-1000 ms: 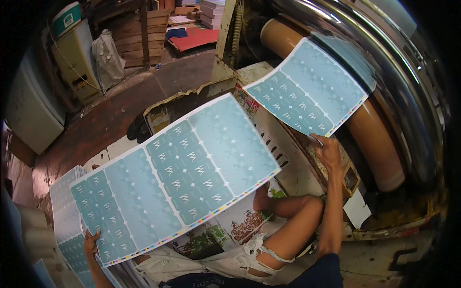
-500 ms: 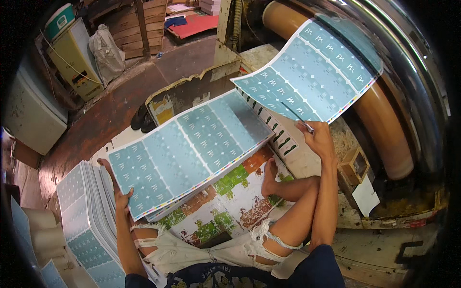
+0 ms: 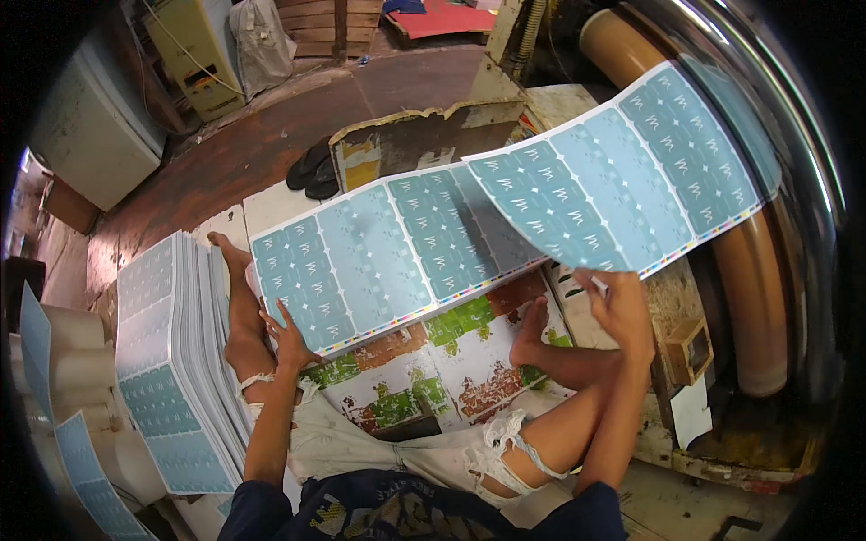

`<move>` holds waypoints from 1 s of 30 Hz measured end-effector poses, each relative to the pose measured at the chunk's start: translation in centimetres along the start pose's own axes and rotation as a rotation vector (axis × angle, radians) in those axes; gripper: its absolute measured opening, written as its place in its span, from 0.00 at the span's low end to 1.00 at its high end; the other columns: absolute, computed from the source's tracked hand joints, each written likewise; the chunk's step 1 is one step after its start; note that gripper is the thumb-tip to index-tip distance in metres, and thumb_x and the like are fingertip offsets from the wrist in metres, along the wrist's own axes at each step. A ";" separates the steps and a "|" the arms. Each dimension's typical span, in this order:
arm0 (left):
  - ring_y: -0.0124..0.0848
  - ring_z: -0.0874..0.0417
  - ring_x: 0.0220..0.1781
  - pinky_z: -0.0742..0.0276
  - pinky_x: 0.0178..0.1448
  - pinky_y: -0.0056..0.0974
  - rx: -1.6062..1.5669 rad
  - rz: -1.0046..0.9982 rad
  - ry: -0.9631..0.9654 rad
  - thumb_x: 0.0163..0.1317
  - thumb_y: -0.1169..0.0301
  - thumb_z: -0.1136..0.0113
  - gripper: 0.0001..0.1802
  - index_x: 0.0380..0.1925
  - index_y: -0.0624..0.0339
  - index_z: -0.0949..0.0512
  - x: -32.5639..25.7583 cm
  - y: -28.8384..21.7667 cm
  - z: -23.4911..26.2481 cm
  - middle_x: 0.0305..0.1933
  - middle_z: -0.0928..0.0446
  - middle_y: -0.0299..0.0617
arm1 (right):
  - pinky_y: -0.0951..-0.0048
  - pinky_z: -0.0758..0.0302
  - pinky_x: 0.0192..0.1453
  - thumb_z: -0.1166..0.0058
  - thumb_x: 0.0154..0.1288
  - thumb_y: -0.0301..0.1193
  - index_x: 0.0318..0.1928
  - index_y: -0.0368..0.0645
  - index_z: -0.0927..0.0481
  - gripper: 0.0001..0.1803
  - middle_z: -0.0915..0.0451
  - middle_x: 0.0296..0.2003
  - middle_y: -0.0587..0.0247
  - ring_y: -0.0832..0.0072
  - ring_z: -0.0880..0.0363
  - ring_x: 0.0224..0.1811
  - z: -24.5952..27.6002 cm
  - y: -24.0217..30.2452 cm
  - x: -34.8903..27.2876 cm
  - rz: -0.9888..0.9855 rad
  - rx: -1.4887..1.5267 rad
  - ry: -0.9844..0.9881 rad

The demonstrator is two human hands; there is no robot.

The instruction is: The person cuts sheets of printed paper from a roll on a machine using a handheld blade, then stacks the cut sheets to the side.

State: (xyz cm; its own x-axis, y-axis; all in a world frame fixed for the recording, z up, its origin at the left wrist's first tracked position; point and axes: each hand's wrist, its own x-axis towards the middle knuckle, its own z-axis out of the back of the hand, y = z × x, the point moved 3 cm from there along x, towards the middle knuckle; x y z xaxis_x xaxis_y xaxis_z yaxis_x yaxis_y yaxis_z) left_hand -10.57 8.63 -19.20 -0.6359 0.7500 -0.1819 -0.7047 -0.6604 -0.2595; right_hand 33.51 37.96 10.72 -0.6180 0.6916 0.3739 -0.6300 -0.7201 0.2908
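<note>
A teal printed sheet [image 3: 622,180] sags out from the metal-edged rollers at the right, its near end curling above a pile of similar sheets [image 3: 361,248]. My right hand [image 3: 622,307] is closed at that sheet's lower edge, round a thin tool of which only a bit of the metal end shows; the sheet hides the rest. With fingers spread, my left hand [image 3: 290,338] touches the near left corner of the pile. The pile lies across a support in front of me, and the curled sheet shades its right part.
A tall stack of printed sheets [image 3: 144,397] stands at my left, beside my leg. The brown roller [image 3: 740,298] and a small wooden box [image 3: 688,350] are at the right. Beyond the pile are a worn board [image 3: 424,144] and dark sandals [image 3: 313,169]. A patchy coloured panel [image 3: 433,370] lies between my legs.
The sheet from the rollers has come farther out over the pile. My left hand has loosened from the pile's corner and spread its fingers. The view has shifted, too.
</note>
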 end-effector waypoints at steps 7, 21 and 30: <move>0.71 0.68 0.74 0.49 0.73 0.61 -0.031 0.031 -0.052 0.14 0.57 0.12 0.94 0.70 0.60 0.81 -0.3 -1.9 1.1 0.70 0.85 0.77 | 0.60 0.25 0.37 0.40 0.55 0.29 0.40 0.42 0.14 0.11 0.19 0.29 0.42 0.50 0.19 0.32 -2.1 2.6 -0.3 -0.173 0.259 0.377; 0.38 0.21 0.53 0.23 0.58 0.45 -2.104 0.214 0.870 0.63 0.67 0.36 0.26 0.57 0.67 0.31 -0.4 -32.5 3.2 0.52 0.23 0.46 | 0.63 0.26 0.34 0.33 0.50 0.36 0.38 0.38 0.15 0.17 0.18 0.27 0.47 0.55 0.21 0.25 -8.0 3.2 0.2 0.071 0.333 0.782; 0.33 0.19 0.44 0.18 0.42 0.37 -1.808 0.130 0.566 0.62 0.72 0.36 0.23 0.54 0.69 0.31 -0.2 -23.8 2.0 0.47 0.23 0.45 | 0.77 0.27 0.22 0.39 0.63 0.34 0.49 0.36 0.20 0.18 0.19 0.24 0.60 0.80 0.23 0.19 -5.5 2.3 1.3 -0.388 0.769 0.847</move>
State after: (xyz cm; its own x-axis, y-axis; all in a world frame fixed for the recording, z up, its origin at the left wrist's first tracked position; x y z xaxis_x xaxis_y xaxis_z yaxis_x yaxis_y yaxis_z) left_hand 5.68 24.10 -11.14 -0.2227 0.8758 -0.4282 0.6992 -0.1626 -0.6962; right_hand 28.69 37.55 7.06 -0.7435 0.4791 -0.4665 -0.5751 -0.1021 0.8117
